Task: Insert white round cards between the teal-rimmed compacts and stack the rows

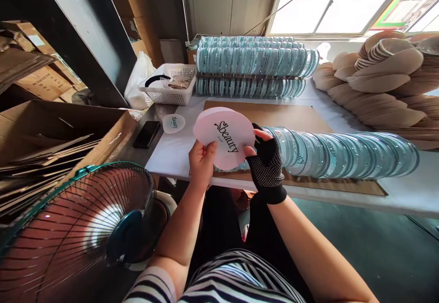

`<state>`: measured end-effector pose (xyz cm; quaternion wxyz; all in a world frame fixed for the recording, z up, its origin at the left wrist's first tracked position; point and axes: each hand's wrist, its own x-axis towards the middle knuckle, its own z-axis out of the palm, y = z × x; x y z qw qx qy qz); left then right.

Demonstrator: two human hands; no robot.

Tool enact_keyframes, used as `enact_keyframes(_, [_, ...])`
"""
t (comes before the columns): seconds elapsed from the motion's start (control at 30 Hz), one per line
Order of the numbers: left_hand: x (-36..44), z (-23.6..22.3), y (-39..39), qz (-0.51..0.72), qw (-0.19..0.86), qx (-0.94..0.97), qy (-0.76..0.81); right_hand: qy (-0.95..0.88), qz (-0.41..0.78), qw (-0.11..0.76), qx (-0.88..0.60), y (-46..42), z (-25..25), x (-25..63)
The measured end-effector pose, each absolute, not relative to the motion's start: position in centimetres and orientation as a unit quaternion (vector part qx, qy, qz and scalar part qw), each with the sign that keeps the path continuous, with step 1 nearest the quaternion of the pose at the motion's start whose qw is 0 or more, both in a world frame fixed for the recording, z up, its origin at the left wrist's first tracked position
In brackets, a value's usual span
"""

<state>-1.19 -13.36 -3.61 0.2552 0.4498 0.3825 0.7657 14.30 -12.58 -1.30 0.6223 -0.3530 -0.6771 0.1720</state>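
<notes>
Pink rounded cards (224,131), printed with "Sbeauty" in dark letters, are held up over the table's front edge; a second edge shows behind the top one. My bare left hand (203,159) pinches their lower left side, thumb on the printed face. On their right edge, my right hand (265,156), in a black fingerless glove with pale dots, grips with its thumb in front. Just right of that glove, a row of clear bluish round plastic pouches (346,154) stands on edge on a cardboard sheet (270,113). A smaller pale "beauty" card (173,124) lies to the left.
More clear pouches (254,61) stand in rows at the back. A white basket (171,93) and a black phone (147,135) are at the left. Beige rounded pieces (380,83) are piled at the right. A caged fan (85,220) stands close by my left arm.
</notes>
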Motion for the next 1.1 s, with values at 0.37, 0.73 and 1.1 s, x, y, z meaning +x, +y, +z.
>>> enact_keyframes(0.37, [-1.0, -3.7, -13.6, 0.780, 0.202, 0.415, 0.423, -0.701, 0.187, 0.556, -0.406, -12.9, -1.2, 14.3])
enact_keyframes(0.73, [-17.3, -3.5, -0.7, 0.607, 0.067, 0.348, 0.711, -0.550, 0.138, 0.616, -0.547, -14.3, 0.1, 18.5])
enact_keyframes(1.1, [-11.1, -7.9, -5.1, 0.619, 0.215, 0.536, 0.532, -0.680, -0.079, 0.466, -0.560, -18.0, -0.1, 18.4])
